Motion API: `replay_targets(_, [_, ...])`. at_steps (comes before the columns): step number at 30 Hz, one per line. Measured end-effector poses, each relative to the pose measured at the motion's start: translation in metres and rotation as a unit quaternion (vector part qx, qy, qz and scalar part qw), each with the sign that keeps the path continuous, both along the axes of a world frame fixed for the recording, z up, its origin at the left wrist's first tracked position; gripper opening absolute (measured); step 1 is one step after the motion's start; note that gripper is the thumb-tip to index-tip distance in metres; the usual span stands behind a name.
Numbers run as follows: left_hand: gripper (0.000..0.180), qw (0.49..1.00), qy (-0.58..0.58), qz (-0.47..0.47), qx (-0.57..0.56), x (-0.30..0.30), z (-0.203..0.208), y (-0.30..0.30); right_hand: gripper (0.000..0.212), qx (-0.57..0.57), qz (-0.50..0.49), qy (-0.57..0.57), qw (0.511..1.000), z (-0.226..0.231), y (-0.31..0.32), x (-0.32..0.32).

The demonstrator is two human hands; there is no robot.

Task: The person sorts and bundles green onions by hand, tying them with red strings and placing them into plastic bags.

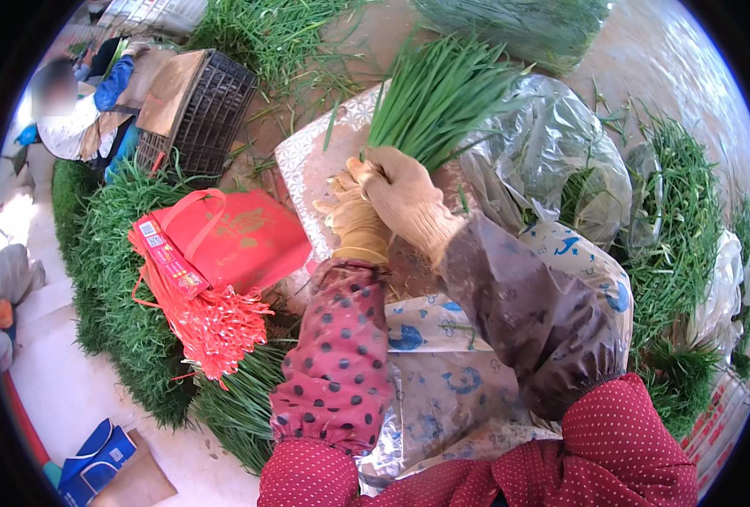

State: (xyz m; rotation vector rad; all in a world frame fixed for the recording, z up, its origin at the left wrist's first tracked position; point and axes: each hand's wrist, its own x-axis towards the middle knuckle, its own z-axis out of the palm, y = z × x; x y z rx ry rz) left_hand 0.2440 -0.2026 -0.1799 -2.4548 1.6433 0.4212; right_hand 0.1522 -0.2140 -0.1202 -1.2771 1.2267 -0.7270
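A bunch of long green chives point(442, 101) fans out away from me over a pale patterned board point(307, 156). My right hand point(404, 194), in a beige knit glove, is closed at the near end of the bunch, thumb and forefinger pressed together. Close against it is my left hand point(358, 224) in a yellowish glove, its fingers curled toward the left. Whatever lies between the two hands is hidden by the gloves. Left of the board, a red bag point(244, 237) lies with a bundle of red ties point(219, 325) on it.
Piles of loose greens point(122, 270) rise at left and right. Clear plastic sheeting point(552, 144) lies right of the board. A dark crate point(210, 110) stands at far left near another person point(79, 127). Patterned plastic point(451, 380) covers my lap. A blue box point(96, 460) sits lower left.
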Motion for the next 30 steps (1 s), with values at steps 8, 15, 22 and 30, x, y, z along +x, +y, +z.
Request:
replay_targets(8, [0.091,0.999,0.012,0.036,0.027,0.019,0.003,0.000,0.026,-0.053,0.029,0.068,0.996,-0.001,0.043,-0.021])
replay_targets(15, [0.109,0.998,-0.040,0.015,0.042,-0.003,0.009,-0.002,0.030,-0.091,0.137,0.221,0.961,-0.070,0.086,-0.063])
replay_targets(22, [0.120,0.996,-0.090,0.014,0.010,-0.010,-0.001,0.011,0.032,0.114,-0.085,-0.166,0.976,-0.018,0.015,-0.073])
replay_targets(30, [0.106,0.994,-0.112,-0.005,-0.014,-0.015,-0.020,0.011,0.031,0.159,0.007,-0.092,0.983,-0.037,-0.019,-0.016])
